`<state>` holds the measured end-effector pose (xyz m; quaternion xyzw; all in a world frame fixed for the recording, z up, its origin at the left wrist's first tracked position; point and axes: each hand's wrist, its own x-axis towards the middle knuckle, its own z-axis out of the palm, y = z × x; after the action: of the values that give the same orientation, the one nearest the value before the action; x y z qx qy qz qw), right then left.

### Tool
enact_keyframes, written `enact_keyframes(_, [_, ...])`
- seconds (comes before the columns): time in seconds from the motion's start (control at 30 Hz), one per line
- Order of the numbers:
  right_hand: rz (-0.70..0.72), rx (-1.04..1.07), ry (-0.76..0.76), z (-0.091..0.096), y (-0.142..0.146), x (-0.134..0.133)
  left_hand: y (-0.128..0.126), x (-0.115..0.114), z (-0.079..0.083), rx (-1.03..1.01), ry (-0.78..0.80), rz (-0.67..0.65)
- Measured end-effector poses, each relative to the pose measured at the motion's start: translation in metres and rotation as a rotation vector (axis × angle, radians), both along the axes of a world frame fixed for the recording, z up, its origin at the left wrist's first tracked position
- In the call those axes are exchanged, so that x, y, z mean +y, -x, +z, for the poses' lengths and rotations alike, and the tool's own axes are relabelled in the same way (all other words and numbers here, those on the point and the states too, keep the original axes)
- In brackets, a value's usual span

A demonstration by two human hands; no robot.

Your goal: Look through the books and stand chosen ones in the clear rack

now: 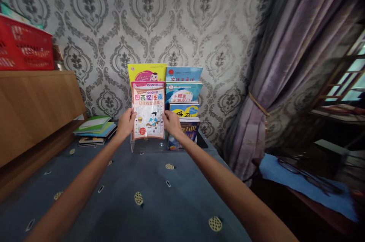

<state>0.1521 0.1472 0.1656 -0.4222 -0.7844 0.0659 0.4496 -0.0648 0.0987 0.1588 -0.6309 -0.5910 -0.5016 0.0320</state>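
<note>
A thin children's book (148, 113) with a pink and white cover stands upright at the front of a clear tiered display rack (136, 146). My left hand (126, 122) grips its left edge and my right hand (172, 123) grips its right edge, fingers closed on it. Behind it stand a pink book and a yellow book (146, 71). The rack's right column holds several blue and purple books (184, 102), stepped upward toward the wall.
A stack of books (95, 130) lies on the blue patterned tablecloth (137, 200) at the left. A wooden cabinet (34, 109) with a red crate (24, 46) stands at far left. Purple curtains (285, 75) hang on the right.
</note>
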Motion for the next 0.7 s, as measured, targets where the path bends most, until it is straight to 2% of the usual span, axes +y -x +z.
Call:
enact_keyframes(0.27, [-0.087,-0.087,-0.077,0.026,0.002,0.023,0.003,0.02,0.023,0.045,-0.027,0.075])
enact_keyframes(0.5, [-0.099,-0.077,-0.113,0.041,0.014,0.034,0.005,0.034,0.047,0.114,-0.091,0.225])
enact_keyframes(0.7, [-0.108,-0.045,-0.157,0.043,0.018,0.037,0.007,0.033,0.053,0.096,-0.16,0.217])
